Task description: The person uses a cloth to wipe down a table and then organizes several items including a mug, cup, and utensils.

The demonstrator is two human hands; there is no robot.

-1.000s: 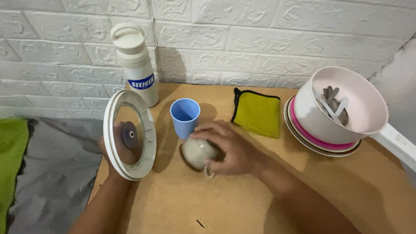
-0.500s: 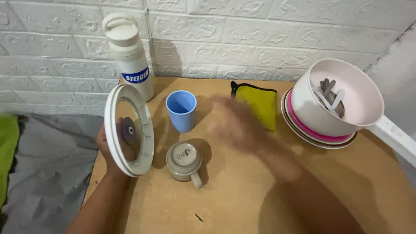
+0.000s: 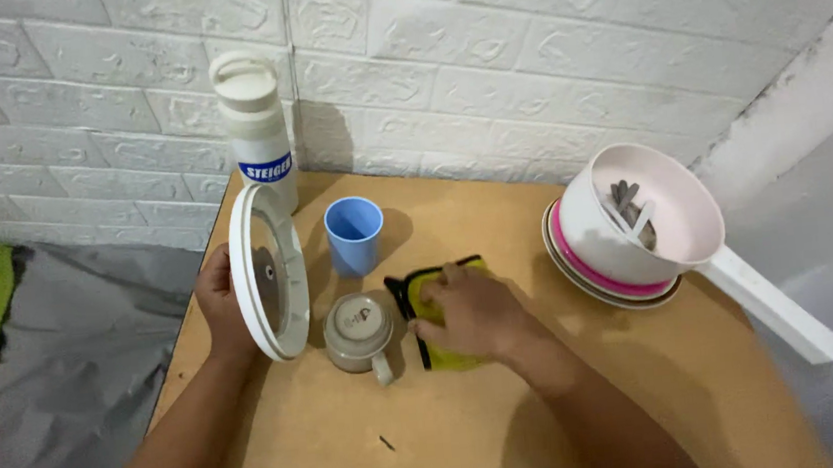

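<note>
My left hand (image 3: pixel 219 303) holds a round white-rimmed glass lid (image 3: pixel 270 271) upright on its edge at the table's left side. My right hand (image 3: pixel 470 310) grips a yellow cloth with black trim (image 3: pixel 420 296) near the table's middle. A grey mug (image 3: pixel 357 330) stands upside down between the lid and the cloth, its handle pointing toward me. A blue plastic cup (image 3: pixel 353 234) stands upright just behind the mug.
A white bottle (image 3: pixel 255 128) stands at the back left against the white brick wall. At the right, a white pot with a long handle (image 3: pixel 652 218) holds utensils and sits on stacked plates (image 3: pixel 581 272). The wooden table (image 3: pixel 435 443) ends at the left, beside grey fabric (image 3: pixel 59 396).
My right hand let go of the upturned mug, reached back to the yellow cloth and pulled it forward beside the mug. The lid stays held upright.
</note>
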